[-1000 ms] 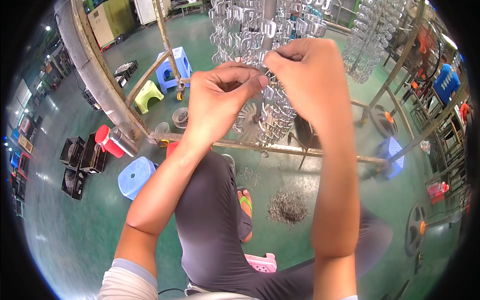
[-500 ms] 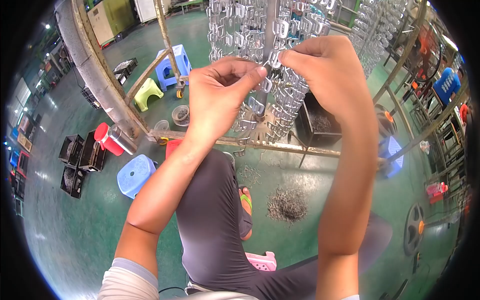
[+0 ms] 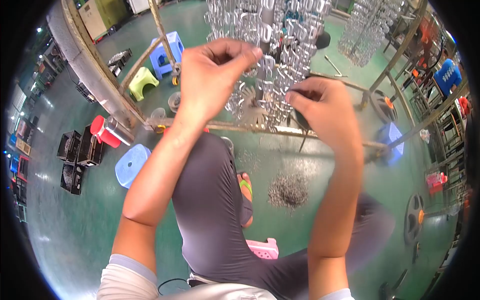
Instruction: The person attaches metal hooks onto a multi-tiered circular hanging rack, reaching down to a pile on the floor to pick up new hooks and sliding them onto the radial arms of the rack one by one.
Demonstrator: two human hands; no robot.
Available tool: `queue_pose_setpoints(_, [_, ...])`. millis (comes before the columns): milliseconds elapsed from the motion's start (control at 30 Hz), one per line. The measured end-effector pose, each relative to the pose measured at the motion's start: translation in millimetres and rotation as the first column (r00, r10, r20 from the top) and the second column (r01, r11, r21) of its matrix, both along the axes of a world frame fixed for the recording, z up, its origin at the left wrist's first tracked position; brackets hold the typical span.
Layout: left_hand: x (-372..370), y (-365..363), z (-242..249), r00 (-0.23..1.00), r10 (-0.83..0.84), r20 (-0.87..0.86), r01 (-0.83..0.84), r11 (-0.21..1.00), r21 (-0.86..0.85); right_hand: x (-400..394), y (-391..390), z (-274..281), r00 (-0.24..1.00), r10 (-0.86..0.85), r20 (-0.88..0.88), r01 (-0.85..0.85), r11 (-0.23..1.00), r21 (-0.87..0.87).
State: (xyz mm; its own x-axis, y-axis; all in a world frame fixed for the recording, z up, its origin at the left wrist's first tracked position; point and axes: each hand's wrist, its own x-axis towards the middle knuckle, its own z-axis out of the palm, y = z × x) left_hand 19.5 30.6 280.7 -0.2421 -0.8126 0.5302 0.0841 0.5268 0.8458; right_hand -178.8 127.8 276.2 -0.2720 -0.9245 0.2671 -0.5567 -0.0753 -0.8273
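Shiny bent metal pieces (image 3: 295, 42) hang in dense strands around an upright grey post (image 3: 266, 20) at the top centre. My left hand (image 3: 212, 75) is raised at the left side of the strands, thumb and fingers pinched together; whatever lies between the fingertips is too small to make out. Lower down, on the right side of the strands, my right hand (image 3: 325, 107) is also pinched, its fingertips beside the hanging pieces. Anything it grips cannot be made out.
A rusty metal frame (image 3: 225, 125) surrounds the strands. A heap of small metal parts (image 3: 288, 191) lies on the green floor. Around stand a blue stool (image 3: 132, 165), a lime stool (image 3: 143, 83), a red jug (image 3: 104, 131), black crates (image 3: 72, 177) and a pink stool (image 3: 263, 248).
My right hand has moved down, away from my left hand, which has shifted slightly up and left. The hanging strands have turned or swung, and the view has shifted a little.
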Motion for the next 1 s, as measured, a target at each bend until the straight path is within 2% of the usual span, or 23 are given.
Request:
queue_pose_setpoints(67, [-1, -4, -2, 1.0, 0.0, 0.002, 0.0, 1.0, -0.031, -4, 4, -35, 0.997, 0.029, -0.072, -0.018, 0.989, 0.146])
queue_pose_setpoints(133, [-3, -7, -4, 1.0, 0.019, -0.013, -0.02, 0.997, -0.069, 4, 4, -79, 0.972, 0.017, -0.234, 0.043, 0.968, 0.249])
queue_pose_setpoints(200, [-3, -7, -3, 1.0, 0.022, -0.007, -0.022, 0.997, -0.069, 20, 3, -123, 0.974, 0.017, -0.224, 0.033, 0.975, 0.218])
queue_pose_setpoints(233, [-2, -8, -3, 1.0, 0.017, -0.01, -0.017, 0.998, -0.066, 30, 1, -129, 0.993, 0.019, -0.114, 0.009, 0.97, 0.243])
queue_pose_setpoints(367, [-1, -9, -3, 1.0, 0.005, -0.026, -0.007, 0.998, -0.064, 45, -21, -167, 0.996, 0.043, 0.075, -0.046, 0.998, 0.035])
queue_pose_setpoints(467, [0, -8, -1, 0.999, 0.027, -0.025, -0.029, 0.998, -0.055, 52, -31, -166, 0.993, 0.09, 0.083, -0.094, 0.994, 0.049])
queue_pose_setpoints(567, [4, -4, 4, 0.996, 0.065, 0.063, -0.065, 0.998, -0.004, 57, -44, -178, 0.99, 0.107, 0.093, -0.106, 0.994, -0.015])
queue_pose_setpoints(667, [9, -9, 5, 0.991, 0.065, 0.12, -0.065, 0.998, -0.002, 61, -51, -189, 0.984, 0.042, 0.174, -0.033, 0.998, -0.054])
queue_pose_setpoints(700, [11, -13, 4, 0.998, 0.017, 0.058, -0.017, 1.0, -0.004, 62, -51, -192, 0.99, 0.009, 0.139, 0.004, 0.996, -0.09])
queue_pose_setpoints(800, [28, -21, 9, 0.993, 0.108, 0.043, -0.105, 0.993, -0.06, 63, -48, -200, 0.996, -0.085, 0.035, 0.09, 0.978, -0.19])
queue_pose_setpoints(833, [36, -21, 8, 0.981, 0.127, 0.146, -0.113, 0.989, -0.101, 61, -47, -203, 0.994, -0.11, -0.001, 0.107, 0.97, -0.217])
queue_pose_setpoints(933, [47, -42, -44, 0.959, 0.033, 0.282, -0.049, 0.997, 0.051, 55, -50, -213, 0.985, -0.172, -0.03, 0.156, 0.944, -0.291])
queue_pose_setpoints(1000, [40, -50, -94, 0.919, -0.151, 0.363, 0.036, 0.952, 0.303, 49, -53, -218, 0.981, -0.189, -0.038, 0.168, 0.933, -0.318])
